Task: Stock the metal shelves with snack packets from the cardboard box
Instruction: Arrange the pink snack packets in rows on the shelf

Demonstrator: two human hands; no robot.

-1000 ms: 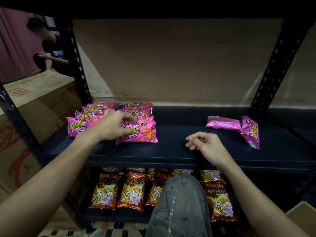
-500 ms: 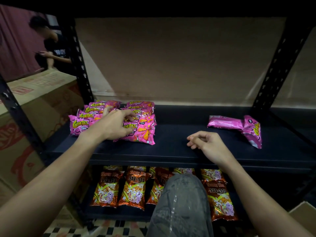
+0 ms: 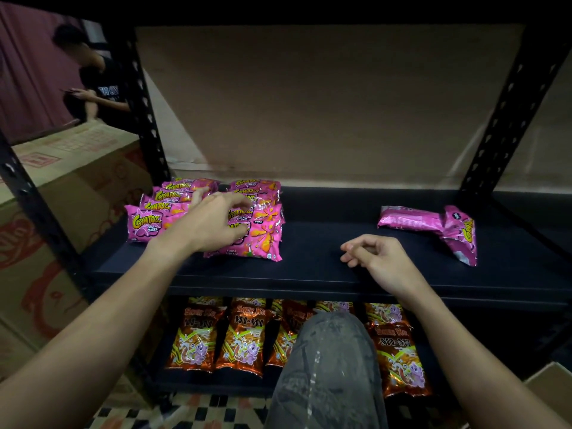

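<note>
Left grip (image 3: 213, 222), fingers loosely spread, rested on stacked pink packets (image 3: 145, 224) at the left of the shelf (image 3: 309, 264). Right grip (image 3: 376, 257) lay loosely curled and empty mid-shelf. Loose packets (image 3: 411, 219) sat further right, the flat one's long axis left-right. Right grip was nearer.

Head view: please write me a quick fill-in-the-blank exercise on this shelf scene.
The left hand touches the ____ snack packets at the left end of the shelf.
The right hand lies on that shelf holding ____.
The orange packets stand on the level ____ the pink ones.
Missing words: pink; nothing; below.
</note>
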